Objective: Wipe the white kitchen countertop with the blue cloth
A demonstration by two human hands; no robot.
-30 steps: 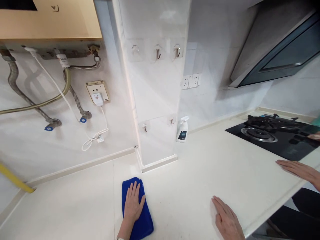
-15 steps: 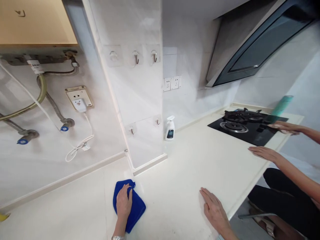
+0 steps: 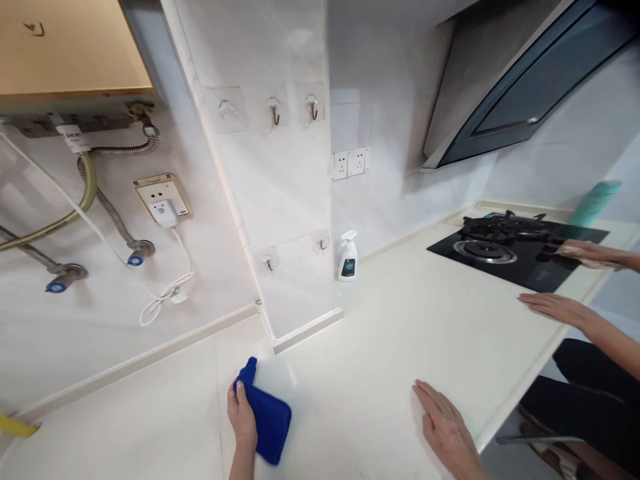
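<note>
A folded blue cloth point(image 3: 270, 421) is gripped at its left edge by my left hand point(image 3: 242, 413), thumb on top and fingers curled beneath. The cloth's narrow upper end sticks out beyond my fingers, and its wider part hangs to the right, at or just above the pale countertop point(image 3: 350, 387). My right hand point(image 3: 445, 423) rests flat on the counter near its front edge, fingers stretched out, holding nothing.
A white spray bottle point(image 3: 348, 257) stands by the wall pillar point(image 3: 285, 280). At the right, another person's hand point(image 3: 583, 252) holds a pale cloth at the black gas hob point(image 3: 543, 267); their other hand point(image 3: 550, 307) lies on the counter. A green cylinder point(image 3: 595, 203) stands behind.
My left hand has gone from lying flat on the cloth to pinching its left edge and turning it. The view has shifted slightly left; my right hand stays flat on the counter.
</note>
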